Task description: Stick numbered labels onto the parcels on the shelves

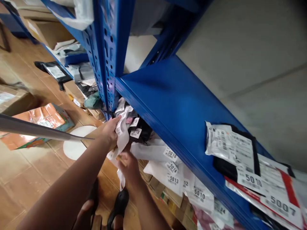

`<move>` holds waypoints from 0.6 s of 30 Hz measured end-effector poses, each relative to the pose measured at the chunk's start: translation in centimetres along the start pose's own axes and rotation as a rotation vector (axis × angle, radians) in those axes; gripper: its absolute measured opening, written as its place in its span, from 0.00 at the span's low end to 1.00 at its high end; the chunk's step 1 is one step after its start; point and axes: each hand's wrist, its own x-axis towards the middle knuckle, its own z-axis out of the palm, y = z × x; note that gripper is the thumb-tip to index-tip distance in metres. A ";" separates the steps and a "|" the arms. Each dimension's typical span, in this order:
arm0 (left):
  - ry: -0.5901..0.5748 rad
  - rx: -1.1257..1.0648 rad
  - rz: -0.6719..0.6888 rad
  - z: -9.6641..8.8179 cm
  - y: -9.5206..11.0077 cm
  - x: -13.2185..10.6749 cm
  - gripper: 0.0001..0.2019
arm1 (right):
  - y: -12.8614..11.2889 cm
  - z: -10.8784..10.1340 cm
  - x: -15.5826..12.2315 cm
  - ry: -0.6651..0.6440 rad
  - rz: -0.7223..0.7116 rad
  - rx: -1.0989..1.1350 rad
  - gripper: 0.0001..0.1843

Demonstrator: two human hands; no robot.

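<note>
My left hand [110, 131] is closed on a white label strip [123, 135], its thumb against the strip's printed side. The strip curves down towards my right hand [128, 163], whose bent fingers pinch its lower part; a loose end [121, 179] hangs below. Just beyond the fingers, under the blue shelf [165, 92], lie dark parcels with number stickers, one a black parcel [144, 129] marked 5018. Nearer to me on that level is a white parcel [151, 151] marked 5016, with other numbered white bags [160, 174] beside it.
A blue perforated upright [111, 54] stands just past my hands. Labelled parcels [242, 153] lie on the upper shelf at right. On the left are an orange box [40, 123] on the tiled floor, a round white seat-like disc [76, 142] and a grey bar [40, 129].
</note>
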 end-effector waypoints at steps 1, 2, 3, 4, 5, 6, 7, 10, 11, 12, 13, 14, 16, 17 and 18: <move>-0.010 0.006 0.016 -0.5 -0.2 -0.7 0.05 | -0.7 -0.7 2.2 0.001 -0.006 0.021 0.15; -0.025 0.015 0.038 -1.2 -0.4 -1.5 0.06 | -1.2 -1.2 4.2 0.008 -0.004 0.039 0.15; -0.046 0.026 0.065 -2.0 -0.7 -2.5 0.07 | -1.5 -1.7 6.0 0.027 0.010 0.051 0.11; -0.059 0.037 0.099 -3.0 -1.1 -3.6 0.08 | -1.7 -2.1 7.5 0.047 0.026 0.063 0.08; -0.054 0.051 0.140 -4.1 -1.6 -4.8 0.08 | -1.8 -2.4 8.6 0.054 0.033 0.086 0.08; -0.032 0.073 0.180 -5.2 -2.2 -6.0 0.07 | -1.8 -2.5 9.2 0.063 0.042 0.115 0.09; 0.025 0.093 0.229 -6.2 -2.8 -7.2 0.05 | -1.7 -2.5 9.5 0.068 0.053 0.152 0.10; 0.114 0.189 0.279 -8.9 -4.9 -10.3 0.13 | -1.5 -2.2 7.7 0.052 0.106 0.281 0.15; 0.110 0.202 0.282 -9.5 -5.6 -11.1 0.17 | -1.5 -2.0 6.3 0.023 0.127 0.323 0.19; 0.099 0.207 0.278 -10.0 -6.3 -11.8 0.19 | -1.5 -1.9 4.5 -0.019 0.145 0.359 0.25; 0.089 0.206 0.272 -10.3 -6.9 -12.4 0.20 | -1.5 -1.9 2.5 -0.074 0.157 0.405 0.31; 0.081 0.202 0.254 -10.6 -7.6 -13.0 0.21 | -1.6 -1.9 0.4 -0.134 0.160 0.448 0.37; 0.061 0.203 0.197 -10.9 -9.0 -14.1 0.21 | -1.8 -2.4 -4.0 -0.231 0.148 0.630 0.39; 0.045 0.207 0.170 -10.9 -9.7 -14.9 0.20 | -2.0 -2.8 -6.1 -0.213 0.139 0.709 0.33; 0.028 0.209 0.149 -10.9 -10.3 -15.8 0.20 | -2.3 -3.3 -8.1 -0.169 0.148 0.740 0.29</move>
